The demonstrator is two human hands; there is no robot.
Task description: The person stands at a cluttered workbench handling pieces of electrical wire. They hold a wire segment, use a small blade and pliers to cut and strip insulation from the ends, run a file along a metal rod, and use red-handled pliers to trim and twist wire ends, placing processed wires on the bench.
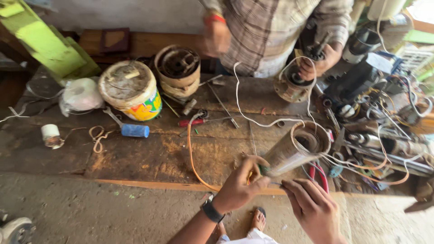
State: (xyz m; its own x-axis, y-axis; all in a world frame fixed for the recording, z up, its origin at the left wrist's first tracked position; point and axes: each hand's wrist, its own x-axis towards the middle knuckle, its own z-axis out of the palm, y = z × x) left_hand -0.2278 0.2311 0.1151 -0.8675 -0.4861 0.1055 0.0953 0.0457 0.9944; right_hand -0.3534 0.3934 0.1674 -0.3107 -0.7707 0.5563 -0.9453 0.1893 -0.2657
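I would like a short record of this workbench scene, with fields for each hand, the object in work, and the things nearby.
Left hand: grips the near end of a metal cylinder, wears a dark wristband
Right hand: pinches a thin wire at that end
Cylinder: lies tilted at the wooden bench edge, white cord looped at its open end
Nearby: paint can, red screwdriver, orange wire
Other person: stands opposite, one hand on a motor part

The co-worker (275,31) across the workbench is cut off above the chest by the top edge, one raised hand (216,37) blurred. The right hand (314,210) runs past the bottom edge. What the left hand (239,185) pinches is too small to identify.
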